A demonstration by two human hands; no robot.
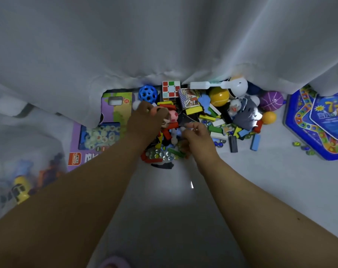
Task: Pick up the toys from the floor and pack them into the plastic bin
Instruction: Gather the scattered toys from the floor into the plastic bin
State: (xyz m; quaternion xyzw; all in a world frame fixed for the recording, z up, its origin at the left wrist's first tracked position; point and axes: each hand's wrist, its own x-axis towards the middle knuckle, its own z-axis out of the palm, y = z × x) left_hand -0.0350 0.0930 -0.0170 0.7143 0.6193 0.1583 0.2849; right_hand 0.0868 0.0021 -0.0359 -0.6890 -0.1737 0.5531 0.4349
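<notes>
Head view: left hand (145,120) grips pink figure (173,116); right hand (196,136) fingers curled among toy pile, hold unclear.

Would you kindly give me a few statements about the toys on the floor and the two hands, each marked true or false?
1. The blue holed ball lies left of the puzzle cube. True.
2. The left hand rests flat on the blue hexagonal game box. False: it grips small pink toys in the pile; that box lies far right.
3. The purple ball lies near the curtain's hem. True.
4. The right hand holds the yellow ball. False: that ball lies untouched, farther back.
5. The plastic bin holds no toys. False: a yellow toy shows through it.
</notes>
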